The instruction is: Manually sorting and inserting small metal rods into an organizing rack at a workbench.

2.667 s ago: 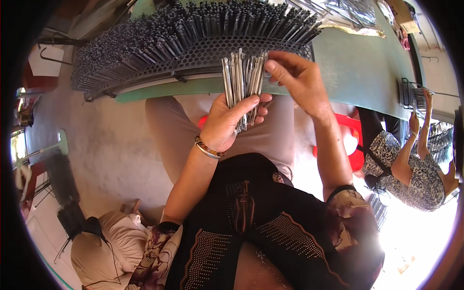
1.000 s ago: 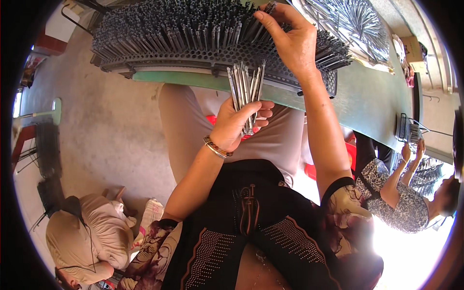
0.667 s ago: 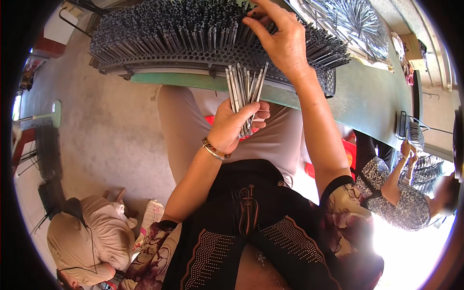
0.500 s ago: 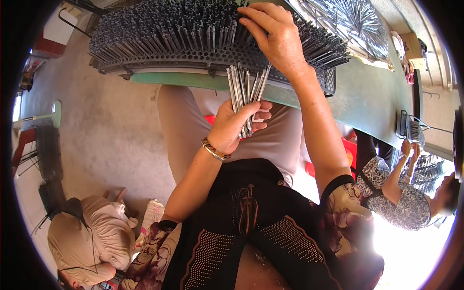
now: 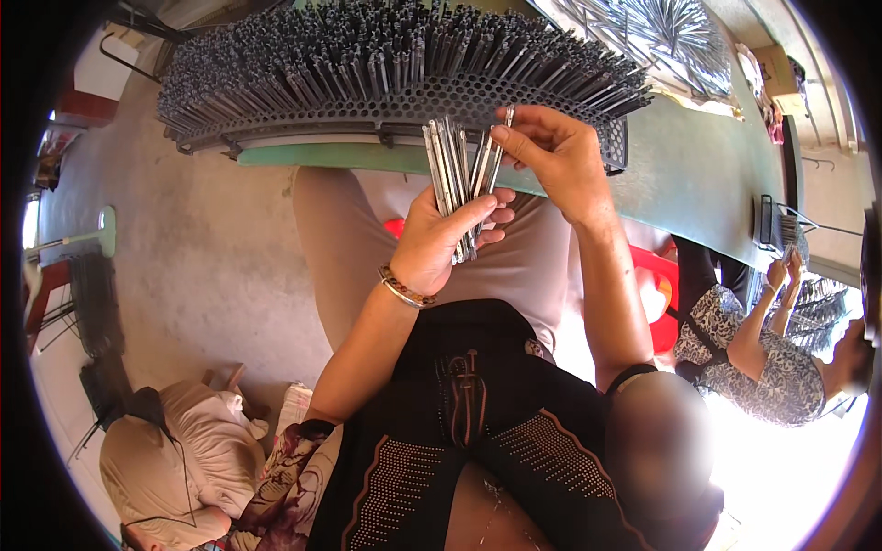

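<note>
Clasps metal rods [image 5: 446,165] in curled left grip [image 5: 429,237]; pinches one rod [image 5: 497,163] near its top in right grip [image 5: 562,165], with perforated rack [image 5: 432,99] beyond.

Green table [image 5: 675,179] right across the top, and it's loaded! A long black rack [image 5: 614,151] runs along it, left end jutting past the table's, dark rods [image 5: 367,60] packed in upright. Over to the right, silver rods [image 5: 675,41] fan out on a pale sheet [image 5: 703,103], with a small black frame [image 5: 766,225] at the far right edge.
</note>
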Tool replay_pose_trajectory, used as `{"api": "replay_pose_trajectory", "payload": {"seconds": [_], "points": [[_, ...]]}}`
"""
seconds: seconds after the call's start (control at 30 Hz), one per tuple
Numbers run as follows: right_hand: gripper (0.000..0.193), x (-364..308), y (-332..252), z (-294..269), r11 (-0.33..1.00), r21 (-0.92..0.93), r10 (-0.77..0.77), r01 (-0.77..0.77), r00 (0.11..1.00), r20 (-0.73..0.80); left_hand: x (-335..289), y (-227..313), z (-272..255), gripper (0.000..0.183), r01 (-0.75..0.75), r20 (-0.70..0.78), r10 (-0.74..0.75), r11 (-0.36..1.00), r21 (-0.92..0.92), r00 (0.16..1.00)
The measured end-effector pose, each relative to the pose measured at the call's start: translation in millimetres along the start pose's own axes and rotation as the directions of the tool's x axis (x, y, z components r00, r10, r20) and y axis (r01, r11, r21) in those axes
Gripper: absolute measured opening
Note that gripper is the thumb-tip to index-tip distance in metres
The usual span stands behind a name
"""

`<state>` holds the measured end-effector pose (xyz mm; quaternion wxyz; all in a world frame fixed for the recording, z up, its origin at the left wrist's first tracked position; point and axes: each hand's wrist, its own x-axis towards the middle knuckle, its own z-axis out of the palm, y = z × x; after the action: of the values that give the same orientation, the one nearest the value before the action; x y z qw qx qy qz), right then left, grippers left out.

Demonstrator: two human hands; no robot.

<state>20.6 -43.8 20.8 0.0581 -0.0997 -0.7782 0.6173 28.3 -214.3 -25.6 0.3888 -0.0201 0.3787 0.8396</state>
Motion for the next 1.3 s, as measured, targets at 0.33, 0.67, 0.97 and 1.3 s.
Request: {"api": "replay_pose_trajectory", "payload": {"seconds": [0.33, 0.67, 0.97, 1.3], "points": [[0.024, -9, 7, -13, 0.988, 0.129, 0.074, -0.082, 0.995, 0.071, 0, -6, 2, 0.023, 0.03, -0.033, -0.03, 1.0, 0.01, 0.999], [0.019, -6, -5, -17, 0.976, 0.208, 0.063, -0.069, 0.997, 0.039, 3, 1, 3, 0.028, 0.015, -0.004, -0.015, 0.999, 0.031, 1.0], [0.02, 49, -33, -4, 0.843, 0.027, -0.509, 0.537, 0.812, -0.285, 18, 10, -1, 0.029, 0.06, 0.018, -0.059, 0.997, -0.05, 0.998], [0.02, 65, -27, 11, 0.815, -0.246, -0.572, 0.525, 0.795, -0.202, 6, 16, -1, 0.027, 0.112, -0.03, -0.113, 0.993, -0.025, 0.993]]}}
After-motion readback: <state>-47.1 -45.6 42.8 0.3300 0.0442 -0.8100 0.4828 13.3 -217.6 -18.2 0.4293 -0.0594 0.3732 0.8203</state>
